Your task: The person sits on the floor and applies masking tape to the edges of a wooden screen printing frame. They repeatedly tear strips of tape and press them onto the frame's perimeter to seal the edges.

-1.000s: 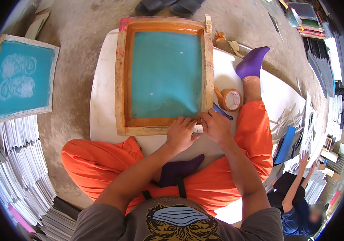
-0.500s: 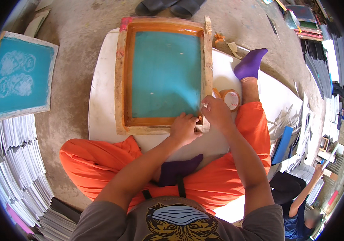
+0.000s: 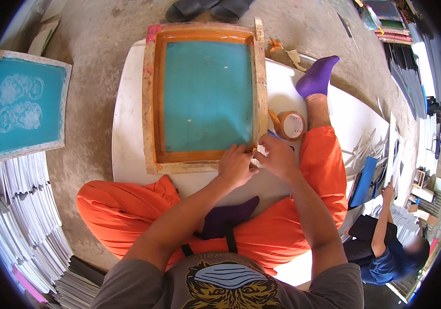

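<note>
A wooden screen-printing frame [image 3: 148, 108] with teal mesh [image 3: 207, 95] lies flat before me, brown tape [image 3: 205, 155] lining its inner edges. At its near right corner, my left hand [image 3: 237, 167] is closed, with bent fingers over the wood and the thumb along the near edge. Close beside it, my right hand [image 3: 278, 158] is closed in a pinch at the same corner. What its fingertips hold is too small to make out. A roll of brown tape [image 3: 291, 126] lies right of the frame, beyond my right hand.
Under the frame is a white board [image 3: 127, 113]. My purple-socked foot [image 3: 319, 77] rests at right. A second teal screen [image 3: 29, 103] stands at left above paper stacks [image 3: 24, 190]. Black sandals [image 3: 205, 9] lie beyond the frame. Another person [image 3: 393, 257] sits at lower right.
My right hand has moved down along the frame's right side to the near corner, beside my left hand. The view has shifted slightly, and the other person at lower right has changed posture.
</note>
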The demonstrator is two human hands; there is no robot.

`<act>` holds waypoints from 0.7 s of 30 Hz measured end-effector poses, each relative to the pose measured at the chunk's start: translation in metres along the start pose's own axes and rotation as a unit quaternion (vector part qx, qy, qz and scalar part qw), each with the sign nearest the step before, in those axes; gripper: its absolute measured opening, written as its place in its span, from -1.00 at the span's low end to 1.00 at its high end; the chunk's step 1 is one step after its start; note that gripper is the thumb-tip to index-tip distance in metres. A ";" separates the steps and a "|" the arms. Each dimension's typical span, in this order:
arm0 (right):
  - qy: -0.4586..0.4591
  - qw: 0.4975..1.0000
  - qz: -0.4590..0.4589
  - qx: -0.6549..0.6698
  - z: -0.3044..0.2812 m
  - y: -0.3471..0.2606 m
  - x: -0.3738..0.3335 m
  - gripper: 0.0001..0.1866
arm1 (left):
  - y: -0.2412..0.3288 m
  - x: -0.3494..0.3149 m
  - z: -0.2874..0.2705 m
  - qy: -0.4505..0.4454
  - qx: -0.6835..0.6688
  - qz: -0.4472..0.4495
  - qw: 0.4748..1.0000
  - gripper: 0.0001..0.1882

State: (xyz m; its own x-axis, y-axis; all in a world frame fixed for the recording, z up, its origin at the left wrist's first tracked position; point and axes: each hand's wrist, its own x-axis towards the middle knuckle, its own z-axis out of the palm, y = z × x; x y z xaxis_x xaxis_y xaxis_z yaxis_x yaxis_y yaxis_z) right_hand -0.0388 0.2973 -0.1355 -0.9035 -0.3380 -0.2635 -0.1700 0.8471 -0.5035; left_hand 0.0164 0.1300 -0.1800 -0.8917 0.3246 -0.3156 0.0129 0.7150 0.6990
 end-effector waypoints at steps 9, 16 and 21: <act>0.008 0.993 -0.071 -0.098 0.013 0.001 0.011 -0.74 | -0.009 -0.002 0.010 0.058 -0.005 0.045 0.997 -0.55; -0.028 0.999 -0.013 -0.032 0.021 0.016 0.032 -0.63 | -0.004 -0.005 0.024 0.133 0.076 0.098 0.983 -0.51; 0.007 0.997 0.059 0.049 -0.005 0.003 0.025 -0.33 | -0.005 -0.011 0.029 0.153 0.084 0.097 0.980 -0.47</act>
State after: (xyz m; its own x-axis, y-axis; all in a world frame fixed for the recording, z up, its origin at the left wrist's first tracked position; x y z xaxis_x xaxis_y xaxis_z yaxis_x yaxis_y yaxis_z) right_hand -0.0638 0.2938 -0.1398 -0.9204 -0.2325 -0.3143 -0.0244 0.8366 -0.5473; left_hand 0.0398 0.1409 -0.1987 -0.9585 0.2825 0.0375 0.2471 0.7585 0.6030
